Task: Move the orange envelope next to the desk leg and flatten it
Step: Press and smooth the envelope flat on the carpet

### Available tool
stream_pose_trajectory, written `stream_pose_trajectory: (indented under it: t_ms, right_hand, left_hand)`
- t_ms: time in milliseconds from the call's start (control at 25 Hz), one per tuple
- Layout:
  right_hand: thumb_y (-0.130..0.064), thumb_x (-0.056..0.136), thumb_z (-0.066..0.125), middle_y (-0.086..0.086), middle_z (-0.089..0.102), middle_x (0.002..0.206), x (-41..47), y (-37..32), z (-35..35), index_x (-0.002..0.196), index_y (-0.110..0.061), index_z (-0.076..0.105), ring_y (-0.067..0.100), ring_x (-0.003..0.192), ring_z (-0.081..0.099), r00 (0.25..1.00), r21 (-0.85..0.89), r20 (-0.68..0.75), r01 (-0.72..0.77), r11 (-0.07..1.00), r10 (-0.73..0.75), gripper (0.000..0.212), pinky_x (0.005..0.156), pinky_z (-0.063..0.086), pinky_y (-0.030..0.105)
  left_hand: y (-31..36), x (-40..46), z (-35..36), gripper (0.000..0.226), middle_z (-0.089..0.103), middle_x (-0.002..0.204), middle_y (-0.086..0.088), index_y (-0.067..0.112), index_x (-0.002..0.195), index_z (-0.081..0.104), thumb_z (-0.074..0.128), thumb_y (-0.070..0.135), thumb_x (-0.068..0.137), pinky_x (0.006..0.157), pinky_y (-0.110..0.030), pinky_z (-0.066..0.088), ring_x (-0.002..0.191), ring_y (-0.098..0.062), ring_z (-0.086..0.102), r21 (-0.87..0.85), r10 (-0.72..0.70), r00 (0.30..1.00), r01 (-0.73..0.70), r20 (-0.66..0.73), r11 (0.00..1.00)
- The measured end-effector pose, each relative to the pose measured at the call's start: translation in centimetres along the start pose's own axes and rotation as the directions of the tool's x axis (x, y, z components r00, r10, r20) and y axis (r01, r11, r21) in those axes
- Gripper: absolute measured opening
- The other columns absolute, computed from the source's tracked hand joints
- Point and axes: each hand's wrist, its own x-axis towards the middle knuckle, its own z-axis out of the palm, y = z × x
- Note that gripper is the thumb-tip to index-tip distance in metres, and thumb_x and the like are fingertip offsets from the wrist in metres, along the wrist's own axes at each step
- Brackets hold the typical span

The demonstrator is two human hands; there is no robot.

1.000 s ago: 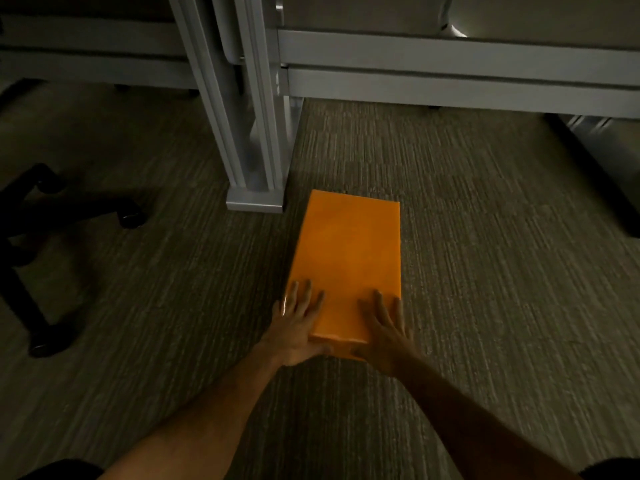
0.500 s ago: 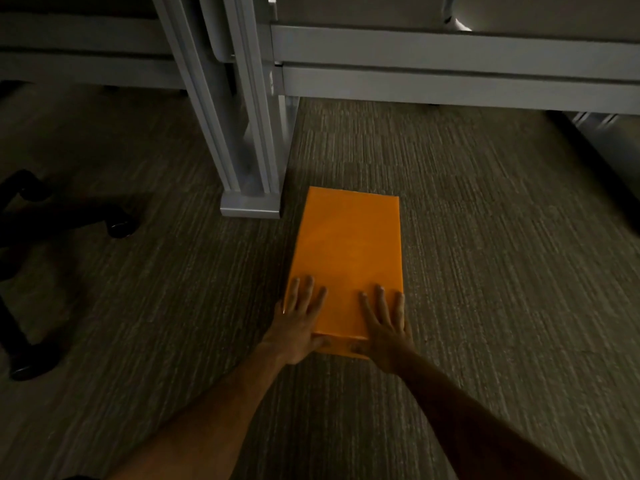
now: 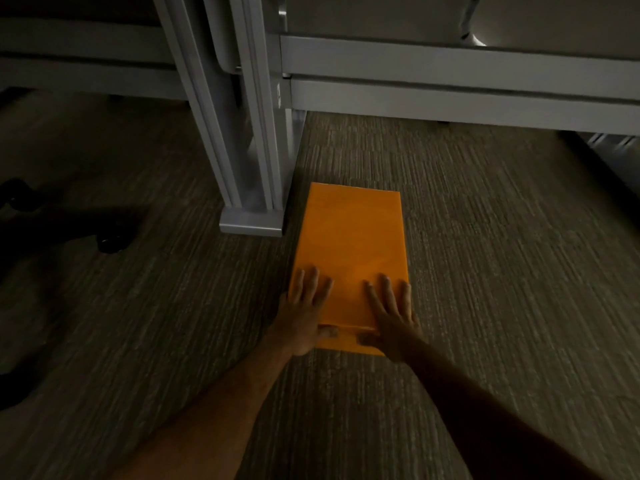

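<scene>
With the envelope (image 3: 351,258) on the carpet (image 3: 502,254) just right of the desk leg (image 3: 251,202), both spread hands, left hand (image 3: 304,315) and right hand (image 3: 391,318), should press flat and sweep away from the body.

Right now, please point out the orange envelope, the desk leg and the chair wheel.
orange envelope (image 3: 351,244): head view, bare middle of its face.
desk leg (image 3: 251,225): head view, its foot plate.
chair wheel (image 3: 110,243): head view, the dark caster.
</scene>
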Motion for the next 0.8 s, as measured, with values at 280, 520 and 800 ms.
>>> stream_pose_trajectory:
  t_ms: [280, 520, 800]
  right_hand:
    - [-0.074, 0.072, 0.065, -0.003, -0.037, 0.159, 4.9, 0.9, -1.8, 0.138, -0.053, -0.038, 0.037, 0.134, -0.043, 0.998, -0.022, -0.064, 0.008, 1.0, -0.009, 0.124, 0.113, 0.012, 0.072]
    - [-0.076, 0.07, 0.064, -0.002, -0.037, 0.158, 7.9, 1.5, -2.7, 0.137, -0.054, -0.039, 0.037, 0.136, -0.041, 0.994, -0.04, -0.109, 0.015, 0.999, -0.019, 0.125, 0.113, 0.011, 0.071]
    - [-0.077, 0.069, 0.064, -0.002, -0.035, 0.16, 8.6, 1.6, -2.8, 0.143, -0.051, -0.033, 0.037, 0.135, -0.041, 0.989, -0.038, -0.144, 0.015, 0.999, -0.02, 0.125, 0.112, 0.013, 0.072]
  left_hand:
    - [-1.5, 4.7, -1.4, 0.111, -0.038, 0.159, 0.0, 0.041, 0.149, -0.029, 0.041, 0.087, 0.075, 0.113, -0.07, 0.006, 0.145, -0.032, -0.031, 0.04, -0.005, 1.0, 0.006, -0.02, 0.999]
    - [-2.3, 7.4, -2.1, 0.11, -0.034, 0.161, -0.002, 0.039, 0.151, -0.025, 0.038, 0.088, 0.075, 0.114, -0.069, 0.009, 0.147, -0.035, -0.028, 0.062, 0.005, 0.998, -0.001, -0.06, 0.998]
    - [-2.4, 8.0, -2.2, 0.112, -0.031, 0.163, -0.004, 0.037, 0.153, -0.024, 0.034, 0.091, 0.073, 0.115, -0.068, 0.009, 0.148, -0.034, -0.027, 0.07, 0.0, 0.996, 0.007, -0.087, 0.998]
